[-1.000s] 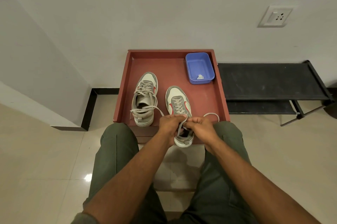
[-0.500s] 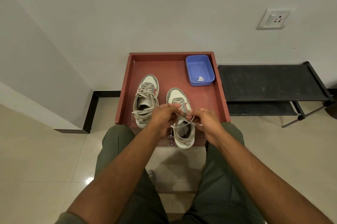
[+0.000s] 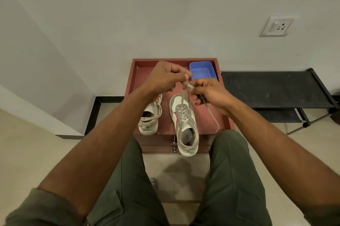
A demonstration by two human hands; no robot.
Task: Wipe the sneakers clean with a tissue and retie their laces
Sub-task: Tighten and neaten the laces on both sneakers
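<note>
Above the red-brown tray-topped surface (image 3: 134, 86) I see both hands raised together, higher than they were half a second ago, when they worked low over the near sneaker's tongue. Starting at the left: the left sneaker (image 3: 150, 119) sits on the surface with its laces loose and draped over its opening, partly hidden behind my left forearm; it has not moved. The left hand (image 3: 164, 76) now hovers over the far half of the tray, fingers curled and pinching the upper end of the lace (image 3: 184, 97). That lace runs up taut from the eyelets of the right sneaker (image 3: 185, 124), which lies with its heel hanging over the near edge of the surface, just as before. The right hand (image 3: 211, 93) meets the left at the lace, fingers curled around the strand; a free end trails from under this hand down toward the tray's near right corner. Earlier the lace was bunched low between the hands; now it is drawn out long. Behind the right hand, the blue container (image 3: 202, 71) stands in the tray's far right corner, partly covered by the knuckles. Farther right a black folding rack (image 3: 276, 87) stands against the wall. I can read no brand, label or writing on anything.
</note>
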